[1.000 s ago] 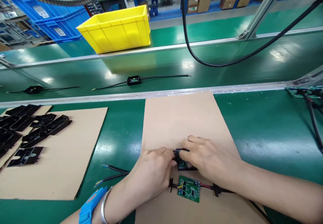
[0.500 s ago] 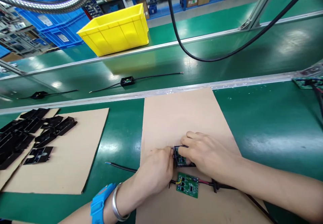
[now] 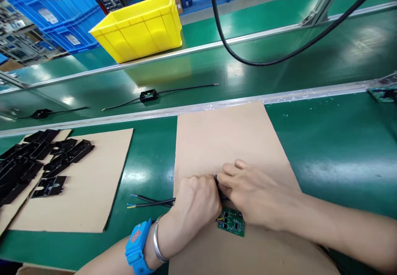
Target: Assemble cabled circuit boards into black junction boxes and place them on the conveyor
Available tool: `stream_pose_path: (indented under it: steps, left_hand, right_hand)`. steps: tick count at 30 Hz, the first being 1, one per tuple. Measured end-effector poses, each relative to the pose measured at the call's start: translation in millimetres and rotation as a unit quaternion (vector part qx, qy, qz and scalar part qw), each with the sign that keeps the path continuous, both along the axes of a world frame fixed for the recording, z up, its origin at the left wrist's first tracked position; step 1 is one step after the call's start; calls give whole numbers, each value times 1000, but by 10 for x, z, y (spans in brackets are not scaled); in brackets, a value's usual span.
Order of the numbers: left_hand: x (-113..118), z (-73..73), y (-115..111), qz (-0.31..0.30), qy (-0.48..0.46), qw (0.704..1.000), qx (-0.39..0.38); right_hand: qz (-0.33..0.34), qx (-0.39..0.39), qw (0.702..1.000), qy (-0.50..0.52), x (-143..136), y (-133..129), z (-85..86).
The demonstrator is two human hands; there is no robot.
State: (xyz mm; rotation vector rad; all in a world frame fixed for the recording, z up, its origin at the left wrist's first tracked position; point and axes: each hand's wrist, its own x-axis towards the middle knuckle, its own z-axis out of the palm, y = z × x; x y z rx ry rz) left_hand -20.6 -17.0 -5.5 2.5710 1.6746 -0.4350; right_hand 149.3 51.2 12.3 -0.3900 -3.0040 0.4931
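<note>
My left hand (image 3: 198, 198) is closed in a fist at the left end of a small black plastic housing (image 3: 221, 190), gripping a black cable (image 3: 158, 203) that comes out on its left. Two cable ends with bared coloured wires lie there. My right hand (image 3: 254, 194) is closed on the housing from the right, its fingers bent over it and hiding most of it. Just below the hands lies a green circuit board (image 3: 232, 222) with a yellow wire at its left edge, on the brown cardboard sheet (image 3: 220, 138).
More black housings (image 3: 31, 159) lie heaped on a second cardboard sheet (image 3: 83, 204) at left. Behind the metal rail (image 3: 155, 115) lies a wired black housing (image 3: 148, 95). A yellow bin (image 3: 139, 31) stands farther back; a black cable (image 3: 266, 63) hangs in a loop.
My left hand has turned into a tighter fist, and a second cable end now shows left of it. My right fingers have closed in, covering more of the housing. The view has shifted slightly.
</note>
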Motion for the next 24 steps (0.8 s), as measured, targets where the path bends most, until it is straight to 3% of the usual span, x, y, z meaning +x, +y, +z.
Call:
stream_pose_path:
  steps: [5, 10, 13, 16, 20, 24]
  left_hand:
    - [-30, 177, 104, 52, -42, 998, 23]
    - [-236, 280, 70, 81, -144, 984, 61]
    - [-263, 250, -9, 28, -275, 958, 72]
    - [-189, 202, -42, -65, -345, 935, 56]
    - [-94, 129, -3, -149, -324, 934, 24]
    - [-82, 68, 8, -145, -286, 947, -3]
  right_hand:
    - [-43, -46, 998, -15, 48, 109, 47]
    - [-103, -113, 982, 114, 304, 106, 44]
    - [-172, -136, 966, 134, 515, -27, 84]
    - [-259, -143, 953, 60, 684, -203, 90]
    - [-326, -170, 930, -29, 756, -303, 57]
    - [-325, -215, 921, -7, 703, -228, 62]
